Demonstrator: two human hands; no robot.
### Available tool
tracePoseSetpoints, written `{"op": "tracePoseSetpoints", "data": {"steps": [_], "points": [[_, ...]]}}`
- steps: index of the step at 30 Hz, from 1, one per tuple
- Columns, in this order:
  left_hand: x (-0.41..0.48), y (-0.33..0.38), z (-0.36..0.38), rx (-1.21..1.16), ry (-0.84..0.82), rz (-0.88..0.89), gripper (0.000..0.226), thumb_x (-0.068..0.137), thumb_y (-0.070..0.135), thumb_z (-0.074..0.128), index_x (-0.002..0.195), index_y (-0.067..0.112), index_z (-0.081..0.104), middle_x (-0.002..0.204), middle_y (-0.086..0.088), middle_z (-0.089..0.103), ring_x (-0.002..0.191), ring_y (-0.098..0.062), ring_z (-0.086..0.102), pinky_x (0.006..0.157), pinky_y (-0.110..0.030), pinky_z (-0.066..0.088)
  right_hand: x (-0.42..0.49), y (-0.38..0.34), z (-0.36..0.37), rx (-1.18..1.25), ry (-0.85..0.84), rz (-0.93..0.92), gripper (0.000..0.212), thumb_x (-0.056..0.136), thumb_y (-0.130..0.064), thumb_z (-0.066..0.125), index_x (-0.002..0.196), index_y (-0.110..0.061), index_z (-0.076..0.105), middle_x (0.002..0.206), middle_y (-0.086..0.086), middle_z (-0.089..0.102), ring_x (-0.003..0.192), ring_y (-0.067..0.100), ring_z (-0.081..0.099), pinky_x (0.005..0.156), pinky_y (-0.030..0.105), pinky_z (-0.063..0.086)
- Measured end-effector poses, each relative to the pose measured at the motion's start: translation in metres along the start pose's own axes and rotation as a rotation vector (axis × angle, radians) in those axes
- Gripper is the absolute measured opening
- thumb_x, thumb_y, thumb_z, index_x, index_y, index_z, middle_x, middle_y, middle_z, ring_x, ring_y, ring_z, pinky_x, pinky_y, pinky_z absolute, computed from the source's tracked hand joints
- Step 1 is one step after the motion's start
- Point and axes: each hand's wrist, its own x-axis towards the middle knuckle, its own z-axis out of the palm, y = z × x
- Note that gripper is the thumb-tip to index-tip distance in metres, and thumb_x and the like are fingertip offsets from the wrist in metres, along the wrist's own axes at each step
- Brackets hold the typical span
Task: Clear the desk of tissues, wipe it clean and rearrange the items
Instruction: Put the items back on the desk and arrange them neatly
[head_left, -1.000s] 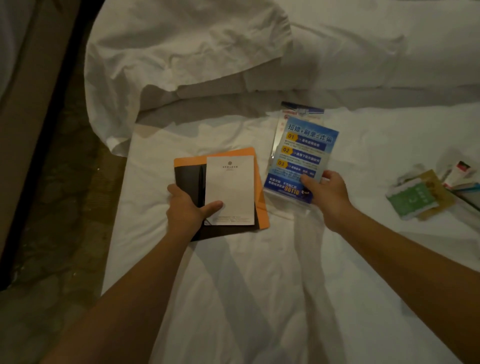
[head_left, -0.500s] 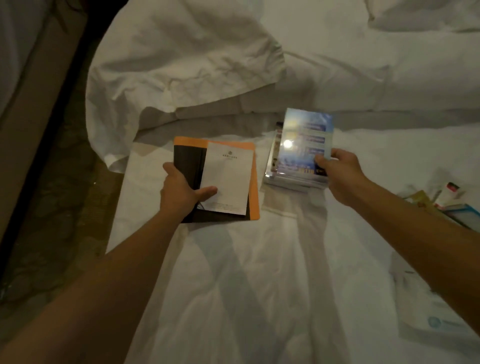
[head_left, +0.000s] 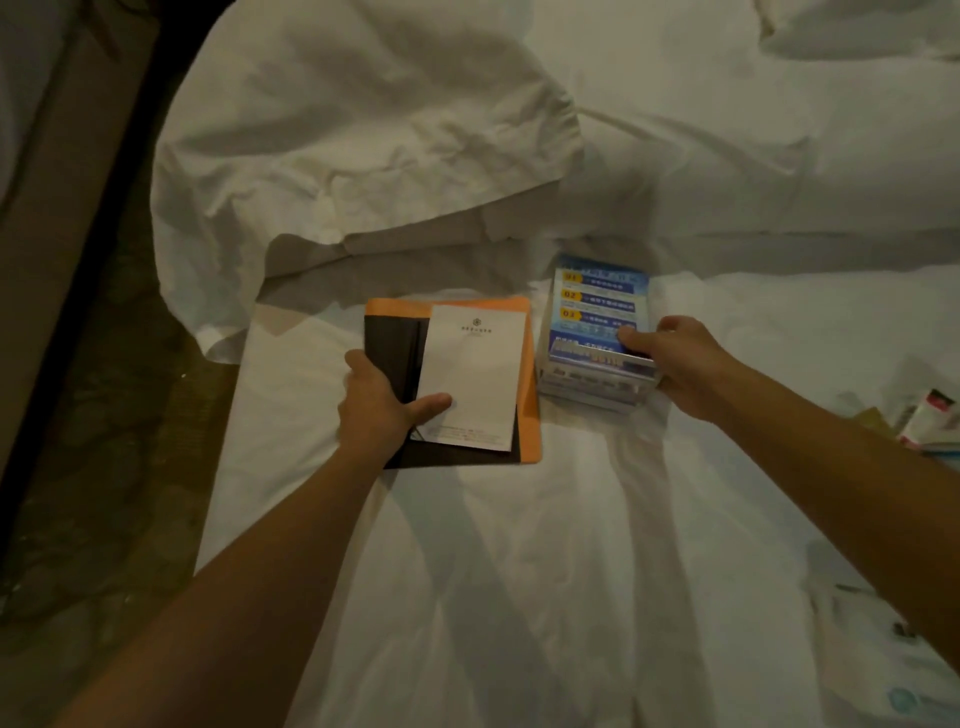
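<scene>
On the white bed sheet (head_left: 519, 571) lies an orange folder (head_left: 527, 395) with a dark cover (head_left: 387, 343) and a white notepad (head_left: 470, 379) stacked on it. My left hand (head_left: 382, 410) grips this stack at its left edge, thumb pressing on the notepad. To the right, a blue printed sign in a clear stand (head_left: 597, 317) lies tilted on the sheet. My right hand (head_left: 675, 364) holds its near right corner, thumb on top.
A rumpled white duvet (head_left: 363, 130) is heaped behind the items. Small packets and cards (head_left: 930, 421) lie at the right edge, and a white pack (head_left: 904, 696) sits at the bottom right. Dark floor (head_left: 104, 467) runs along the left of the bed.
My right hand lifted the blue sign, tipped it and brought it down closer to the folder. My left hand has kept its grip on the stack. The camera view shifted down.
</scene>
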Motion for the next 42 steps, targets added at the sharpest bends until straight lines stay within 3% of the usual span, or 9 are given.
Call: {"op": "tracePoseSetpoints", "data": {"steps": [3,7,12,16,20,24,30,34,42], "points": [[-0.001,0.000,0.000,0.011,-0.007,-0.003,0.089,0.065,0.042,0.086,0.125,0.010,0.029,0.127,-0.015,0.049,0.115,-0.039,0.053,0.090,-0.050,0.046,-0.001,0.002,-0.004,0.037,-0.035,-0.010,0.047,0.089,-0.011,0.064,0.130,0.000,0.043,0.118,0.015,0.063,0.092,0.023,0.067,0.078,0.037,0.055],[0.000,0.000,-0.001,0.000,-0.014,-0.003,0.088,0.065,0.041,0.087,0.125,0.010,0.029,0.126,-0.015,0.050,0.114,-0.040,0.053,0.090,-0.051,0.046,-0.005,0.008,-0.009,0.123,-0.128,-0.024,0.030,0.090,-0.004,0.060,0.119,0.000,0.057,0.107,0.013,0.068,0.089,0.023,0.068,0.077,0.032,0.056],[-0.002,0.000,-0.004,-0.002,-0.014,0.014,0.089,0.065,0.042,0.086,0.126,0.010,0.029,0.128,-0.015,0.050,0.116,-0.039,0.053,0.091,-0.050,0.045,-0.017,0.020,-0.012,0.289,-0.132,-0.072,0.050,0.088,0.001,0.060,0.132,-0.004,0.037,0.116,0.017,0.060,0.094,0.029,0.062,0.082,0.039,0.055],[-0.008,0.001,-0.008,-0.005,-0.006,0.047,0.088,0.066,0.042,0.086,0.123,0.008,0.029,0.125,-0.017,0.051,0.113,-0.040,0.054,0.088,-0.047,0.045,-0.033,0.024,-0.012,0.308,-0.154,-0.124,0.052,0.086,0.003,0.061,0.124,-0.017,0.033,0.101,0.006,0.063,0.082,0.021,0.065,0.064,0.033,0.059],[-0.025,-0.001,-0.009,-0.072,-0.001,0.052,0.087,0.067,0.041,0.086,0.122,0.005,0.028,0.125,-0.018,0.051,0.111,-0.039,0.054,0.083,-0.043,0.045,-0.045,0.030,-0.014,0.311,-0.163,-0.183,0.057,0.084,0.006,0.062,0.123,-0.024,0.033,0.104,0.005,0.065,0.089,0.022,0.066,0.067,0.042,0.058],[-0.045,-0.009,-0.014,-0.109,0.003,0.045,0.088,0.065,0.043,0.087,0.120,0.008,0.027,0.127,-0.018,0.051,0.115,-0.040,0.052,0.093,-0.050,0.048,-0.063,0.045,-0.023,0.297,-0.173,-0.216,0.066,0.083,0.005,0.063,0.132,-0.028,0.032,0.106,0.006,0.066,0.089,0.022,0.067,0.057,0.038,0.057],[-0.092,-0.023,-0.017,-0.108,-0.004,0.049,0.079,0.067,0.034,0.088,0.110,0.016,0.024,0.121,-0.014,0.054,0.107,-0.036,0.058,0.087,-0.047,0.051,-0.104,0.083,-0.035,0.305,-0.141,-0.214,0.074,0.083,0.005,0.062,0.139,-0.031,0.031,0.104,0.007,0.066,0.087,0.023,0.067,0.065,0.041,0.052],[-0.119,-0.046,-0.014,-0.134,-0.063,0.051,0.087,0.064,0.038,0.089,0.119,0.010,0.027,0.123,-0.016,0.053,0.109,-0.037,0.056,0.087,-0.048,0.051,-0.133,0.108,-0.036,0.289,-0.152,-0.223,0.072,0.083,0.003,0.063,0.138,-0.032,0.032,0.100,0.004,0.068,0.080,0.017,0.070,0.063,0.040,0.052],[-0.182,-0.064,-0.049,-0.192,-0.061,0.198,0.077,0.063,0.028,0.090,0.111,0.015,0.030,0.110,-0.004,0.052,0.107,-0.031,0.058,0.083,-0.040,0.052,-0.211,0.137,-0.041,0.281,-0.110,-0.270,0.074,0.083,0.002,0.064,0.139,-0.033,0.032,0.105,0.009,0.067,0.092,0.026,0.066,0.067,0.044,0.053]]}}
